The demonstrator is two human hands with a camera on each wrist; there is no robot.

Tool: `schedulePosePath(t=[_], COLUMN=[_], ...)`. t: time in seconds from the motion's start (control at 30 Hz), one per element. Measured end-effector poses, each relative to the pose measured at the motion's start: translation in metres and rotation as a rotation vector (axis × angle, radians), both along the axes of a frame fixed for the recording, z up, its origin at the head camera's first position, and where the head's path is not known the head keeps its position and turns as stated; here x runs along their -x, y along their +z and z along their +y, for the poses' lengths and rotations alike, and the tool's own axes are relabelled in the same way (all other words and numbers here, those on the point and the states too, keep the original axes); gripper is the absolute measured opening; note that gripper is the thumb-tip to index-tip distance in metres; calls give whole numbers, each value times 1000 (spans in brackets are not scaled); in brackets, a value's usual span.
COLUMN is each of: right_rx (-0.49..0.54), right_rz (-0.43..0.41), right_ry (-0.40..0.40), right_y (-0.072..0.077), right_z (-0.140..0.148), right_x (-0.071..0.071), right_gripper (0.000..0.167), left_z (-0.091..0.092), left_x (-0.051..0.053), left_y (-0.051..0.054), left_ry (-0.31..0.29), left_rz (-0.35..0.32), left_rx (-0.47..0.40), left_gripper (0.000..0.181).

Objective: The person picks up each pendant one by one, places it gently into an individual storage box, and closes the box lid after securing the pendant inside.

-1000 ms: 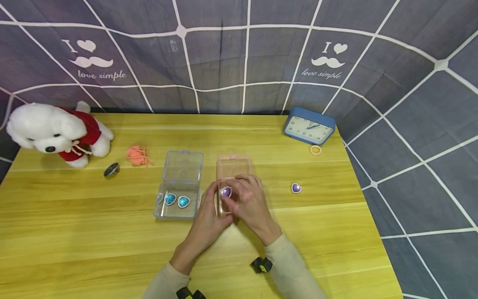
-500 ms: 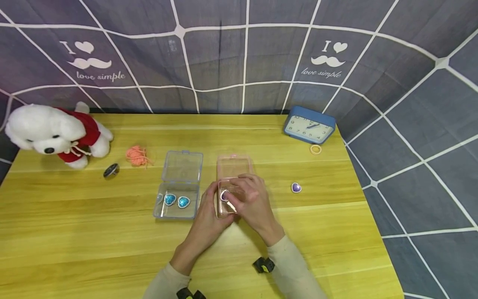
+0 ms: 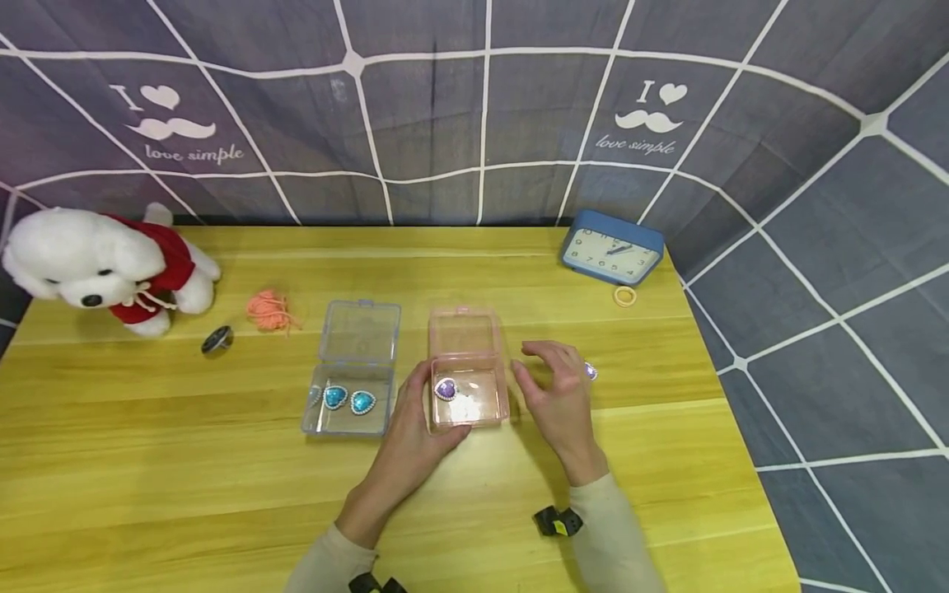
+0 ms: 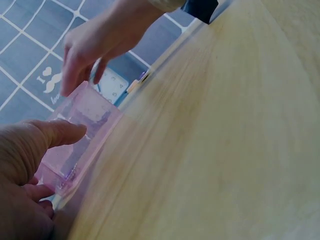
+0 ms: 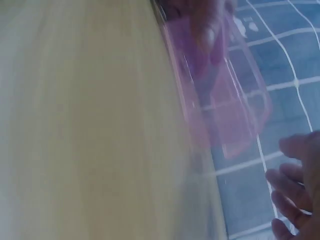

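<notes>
The purple heart (image 3: 446,389), edged with a pale beaded rim, lies inside the pink box (image 3: 482,414), close to the left wall of its base. The box is see-through and stands on the wooden table (image 3: 185,502) with its lid folded back toward the far side. The left hand (image 3: 411,432) grasps the base at its left side, thumb along the near wall; in the left wrist view that thumb lies against the pink plastic. The right hand (image 3: 558,395) holds nothing and is apart from the box, to its right, with its fingers loosely bent. Just beyond it, partly hidden by it, is 1 more purple heart, the outer heart (image 3: 591,371). Left of the left hand sits the blue-tinted box (image 3: 344,430), its lid also laid back, with 2 hearts in its base: the left blue heart (image 3: 335,397) and the right blue heart (image 3: 362,402), just beside each other. Farther left are the coral yarn (image 3: 268,310), a dark round object (image 3: 217,338) and a white plush dog (image 3: 166,259) in red. At the far right, a small pale ring (image 3: 625,296) lies near the blue clock (image 3: 612,249). Behind everything hangs grey cloth (image 3: 430,107) with white grid lines.
</notes>
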State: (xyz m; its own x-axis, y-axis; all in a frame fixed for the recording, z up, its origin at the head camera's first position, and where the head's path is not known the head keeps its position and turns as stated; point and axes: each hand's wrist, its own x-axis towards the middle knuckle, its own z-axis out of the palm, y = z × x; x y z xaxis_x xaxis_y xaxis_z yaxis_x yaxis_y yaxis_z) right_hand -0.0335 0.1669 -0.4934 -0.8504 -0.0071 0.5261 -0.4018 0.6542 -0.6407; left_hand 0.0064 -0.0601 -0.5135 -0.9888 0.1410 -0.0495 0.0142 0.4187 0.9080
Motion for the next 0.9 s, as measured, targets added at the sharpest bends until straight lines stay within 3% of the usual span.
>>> schedulePosePath(t=[0.2,0.5,0.7,0.9], right_rx=[22,-24,-96,-139], right_rz=[-51,-171,-284,-315], right_ry=[-77,-250,-293,-293], right_y=[-7,-18,-23,-28], right_z=[33,72,81,83], right_x=[-5,-9,-12,-15], right_gripper=[34,57,71,66], left_z=[0,0,-1,0], left_x=[0,1,1,1], left_y=[-1,1,0,1], left_ry=[3,4,4,1], left_rz=[-17,5,7,-3], left_rx=[-4,-7,-15,-12], left_gripper=[111,111,110,111])
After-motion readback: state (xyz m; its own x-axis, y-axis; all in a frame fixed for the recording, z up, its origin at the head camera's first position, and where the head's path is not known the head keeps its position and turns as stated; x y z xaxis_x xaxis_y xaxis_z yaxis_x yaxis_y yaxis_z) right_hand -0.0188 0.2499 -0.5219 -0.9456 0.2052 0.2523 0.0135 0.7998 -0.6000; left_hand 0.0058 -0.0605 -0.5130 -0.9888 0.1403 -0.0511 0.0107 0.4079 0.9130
